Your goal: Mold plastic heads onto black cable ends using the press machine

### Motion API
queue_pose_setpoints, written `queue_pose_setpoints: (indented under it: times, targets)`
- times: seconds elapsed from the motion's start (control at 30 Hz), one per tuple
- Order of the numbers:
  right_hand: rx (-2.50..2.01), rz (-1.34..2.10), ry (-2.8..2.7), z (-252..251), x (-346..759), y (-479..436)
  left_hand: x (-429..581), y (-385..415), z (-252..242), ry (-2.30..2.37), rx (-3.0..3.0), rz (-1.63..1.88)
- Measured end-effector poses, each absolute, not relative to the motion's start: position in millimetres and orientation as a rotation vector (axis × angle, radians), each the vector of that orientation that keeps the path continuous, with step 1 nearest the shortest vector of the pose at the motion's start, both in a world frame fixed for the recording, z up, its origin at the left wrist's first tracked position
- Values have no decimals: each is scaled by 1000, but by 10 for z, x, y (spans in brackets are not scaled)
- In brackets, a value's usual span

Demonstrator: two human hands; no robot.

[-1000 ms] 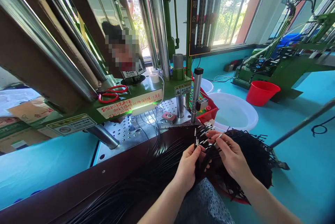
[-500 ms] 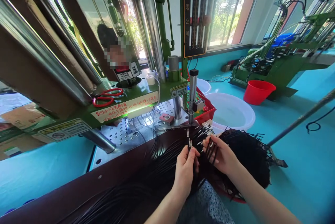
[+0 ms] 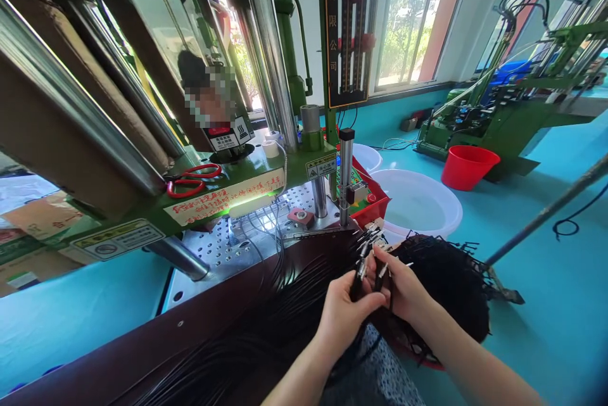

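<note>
Side by side, my two hands meet over the dark machine-table edge. My left hand (image 3: pixel 349 308) is closed round black cables with silvery metal ends, its thumb reaching toward the other hand. Closed fingers of my right hand (image 3: pixel 403 282) grip black cable ends (image 3: pixel 382 272) with bright tips. Just beyond the fingers lies a cluster of metal-tipped cable ends (image 3: pixel 369 236). Long black cables (image 3: pixel 266 317) run from there leftward across the table. Right of my hands sits a large heap of short black pieces (image 3: pixel 446 285) in a red-rimmed container.
A green press (image 3: pixel 299 168) with steel columns stands ahead, with red-handled scissors (image 3: pixel 186 185) on it. Beyond the table are a red control box (image 3: pixel 380 206), a white tub (image 3: pixel 422 200) and a red bucket (image 3: pixel 470 167). A person (image 3: pixel 209 92) is behind the press.
My left hand has moved right, up against my right hand, bringing its cable ends along. Its thumb now points toward the right fingers. My right hand has shifted only slightly.
</note>
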State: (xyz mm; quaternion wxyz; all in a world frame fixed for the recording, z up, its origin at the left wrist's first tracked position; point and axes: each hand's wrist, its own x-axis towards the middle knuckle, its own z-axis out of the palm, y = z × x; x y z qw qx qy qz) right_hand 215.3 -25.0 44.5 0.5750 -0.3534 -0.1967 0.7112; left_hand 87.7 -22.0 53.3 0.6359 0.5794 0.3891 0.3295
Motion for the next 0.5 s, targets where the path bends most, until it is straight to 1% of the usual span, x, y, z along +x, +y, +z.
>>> queue_pose_setpoints:
  times: [0.1,0.17,0.27,0.4,0.5]
  targets:
    - [-787,1674,-335,447,2089,-197,816,-182,550,856,1135,743]
    - [-814,1569,-386,472,2077,-161,770,-171,562,843,1113,789]
    - [-866,1409,-642,514,2108,-133,699,-176,586,775,1118,773]
    - [-938,1438,-965,556,2150,-140,660,-181,586,661,1141,521]
    - [-1030,1374,-1159,600,2149,-146,688,-163,528,717,1162,473]
